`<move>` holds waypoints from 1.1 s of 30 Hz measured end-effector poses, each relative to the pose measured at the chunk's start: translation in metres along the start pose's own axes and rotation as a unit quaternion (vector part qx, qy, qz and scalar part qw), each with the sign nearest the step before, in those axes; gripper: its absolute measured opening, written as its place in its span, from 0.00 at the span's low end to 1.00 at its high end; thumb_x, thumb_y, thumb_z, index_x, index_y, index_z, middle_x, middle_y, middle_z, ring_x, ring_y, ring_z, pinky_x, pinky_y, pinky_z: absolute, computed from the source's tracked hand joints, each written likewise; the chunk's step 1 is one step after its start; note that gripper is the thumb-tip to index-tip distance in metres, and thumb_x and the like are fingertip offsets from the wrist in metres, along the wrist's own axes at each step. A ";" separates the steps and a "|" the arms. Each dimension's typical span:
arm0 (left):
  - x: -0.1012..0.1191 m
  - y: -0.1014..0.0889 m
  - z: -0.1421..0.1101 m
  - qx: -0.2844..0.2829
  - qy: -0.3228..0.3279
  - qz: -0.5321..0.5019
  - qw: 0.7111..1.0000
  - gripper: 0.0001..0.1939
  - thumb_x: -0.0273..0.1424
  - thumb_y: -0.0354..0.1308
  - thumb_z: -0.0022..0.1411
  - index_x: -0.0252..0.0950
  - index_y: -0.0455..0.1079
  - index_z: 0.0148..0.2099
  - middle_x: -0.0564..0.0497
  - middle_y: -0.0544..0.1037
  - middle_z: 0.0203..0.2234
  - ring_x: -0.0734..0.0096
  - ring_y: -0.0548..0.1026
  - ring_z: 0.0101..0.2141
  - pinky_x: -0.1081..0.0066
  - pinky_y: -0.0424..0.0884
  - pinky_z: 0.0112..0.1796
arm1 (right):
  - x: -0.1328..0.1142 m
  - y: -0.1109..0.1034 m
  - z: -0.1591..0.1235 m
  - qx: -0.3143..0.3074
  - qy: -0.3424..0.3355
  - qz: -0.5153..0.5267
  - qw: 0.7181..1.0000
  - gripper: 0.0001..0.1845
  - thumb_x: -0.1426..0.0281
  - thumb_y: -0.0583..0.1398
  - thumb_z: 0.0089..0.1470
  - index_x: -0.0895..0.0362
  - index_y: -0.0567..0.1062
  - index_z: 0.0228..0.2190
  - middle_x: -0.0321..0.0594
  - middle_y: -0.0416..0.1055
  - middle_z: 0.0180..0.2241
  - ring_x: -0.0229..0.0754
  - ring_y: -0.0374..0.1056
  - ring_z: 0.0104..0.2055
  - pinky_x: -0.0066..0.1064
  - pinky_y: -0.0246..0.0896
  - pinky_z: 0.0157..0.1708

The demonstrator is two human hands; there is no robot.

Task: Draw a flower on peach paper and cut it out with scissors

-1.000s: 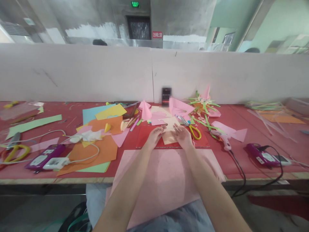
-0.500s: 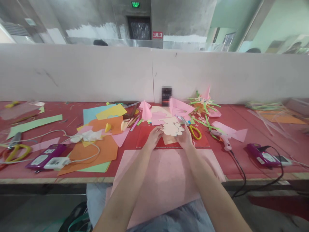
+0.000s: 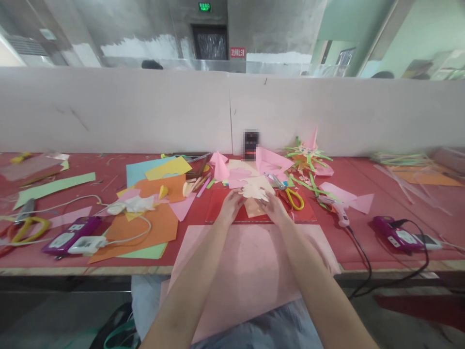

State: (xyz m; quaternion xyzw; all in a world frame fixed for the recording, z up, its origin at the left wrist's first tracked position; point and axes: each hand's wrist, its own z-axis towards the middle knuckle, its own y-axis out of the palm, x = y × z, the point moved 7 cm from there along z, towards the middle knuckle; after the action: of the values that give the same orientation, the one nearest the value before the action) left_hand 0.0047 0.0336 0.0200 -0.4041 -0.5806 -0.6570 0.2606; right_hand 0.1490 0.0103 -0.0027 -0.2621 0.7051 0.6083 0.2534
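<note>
A cream paper flower cutout [image 3: 255, 188] with scalloped edges is held between my two hands, tilted so that it looks flattened. My left hand [image 3: 231, 205] pinches its left edge, and my right hand [image 3: 273, 206] grips the right edge. Beneath it lies a peach paper piece [image 3: 255, 208] on a red sheet [image 3: 214, 206]. Just right of my right hand rest scissors [image 3: 293, 198] with yellow and red handles. Pink paper [image 3: 250, 257] spreads from the table edge over my lap, under my forearms.
A pink glue gun [image 3: 340, 213] with a black cord lies right, near a purple device [image 3: 395, 235]. Coloured paper sheets [image 3: 141, 232], another purple device [image 3: 72, 236] and scissors [image 3: 27, 225] are left. Behind stand a pink paper cone [image 3: 220, 167] and a green-and-pink paper craft [image 3: 308, 150].
The flower cutout has tipped from facing me to a flatter angle, its edges curving. My right hand has shifted slightly left, closer to my left hand.
</note>
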 end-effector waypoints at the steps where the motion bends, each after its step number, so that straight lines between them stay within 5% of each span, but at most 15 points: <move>1: 0.000 -0.001 0.001 0.005 -0.003 -0.002 1.000 0.09 0.31 0.64 0.42 0.37 0.66 0.27 0.53 0.73 0.39 0.72 0.70 0.40 0.69 0.64 0.43 | 0.000 0.001 -0.001 0.003 0.001 -0.009 1.000 0.12 0.73 0.61 0.43 0.54 0.74 0.34 0.34 0.75 0.34 0.36 0.71 0.34 0.27 0.68 0.35; 9: -0.006 -0.004 0.005 0.016 -0.042 0.006 0.999 0.19 0.46 0.54 0.51 0.40 0.68 0.41 0.50 0.75 0.36 0.68 0.73 0.38 0.68 0.67 0.39 | -0.004 0.006 -0.007 0.003 -0.018 -0.012 1.000 0.10 0.75 0.63 0.40 0.56 0.73 0.30 0.31 0.74 0.28 0.32 0.69 0.27 0.21 0.67 0.28; 17: -0.014 0.004 0.002 -0.027 -0.038 0.057 0.997 0.18 0.35 0.65 0.43 0.37 0.71 0.39 0.47 0.76 0.39 0.63 0.72 0.41 0.65 0.66 0.44 | -0.004 0.005 -0.004 -0.010 -0.042 -0.030 0.999 0.13 0.72 0.64 0.40 0.55 0.72 0.32 0.32 0.74 0.30 0.34 0.70 0.30 0.24 0.67 0.29; 24: -0.012 0.006 0.003 -0.041 -0.033 0.081 0.995 0.25 0.51 0.51 0.52 0.37 0.72 0.42 0.45 0.76 0.40 0.59 0.71 0.43 0.61 0.67 0.44 | -0.007 0.003 -0.003 0.004 -0.068 -0.038 0.997 0.12 0.71 0.65 0.39 0.53 0.72 0.31 0.30 0.74 0.34 0.33 0.70 0.34 0.24 0.67 0.33; 29: -0.018 0.001 0.006 -0.031 -0.019 0.138 0.990 0.19 0.39 0.64 0.44 0.35 0.73 0.39 0.47 0.77 0.38 0.59 0.72 0.42 0.59 0.65 0.46 | -0.007 0.005 -0.003 -0.011 -0.082 -0.035 0.996 0.12 0.71 0.64 0.39 0.54 0.72 0.31 0.33 0.74 0.36 0.36 0.70 0.37 0.27 0.66 0.37; 33: -0.022 -0.004 0.007 -0.010 -0.013 0.158 0.987 0.17 0.37 0.64 0.43 0.34 0.73 0.36 0.49 0.78 0.32 0.61 0.73 0.38 0.58 0.66 0.44 | -0.007 0.004 -0.002 -0.004 -0.082 -0.035 0.996 0.13 0.73 0.65 0.37 0.54 0.73 0.31 0.33 0.75 0.34 0.36 0.70 0.36 0.26 0.66 0.37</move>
State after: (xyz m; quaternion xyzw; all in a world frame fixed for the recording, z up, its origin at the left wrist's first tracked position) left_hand 0.0145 0.0388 -0.0007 -0.5023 -0.5063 -0.6076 0.3496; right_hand 0.1510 0.0090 0.0056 -0.2366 0.6701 0.6212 0.3304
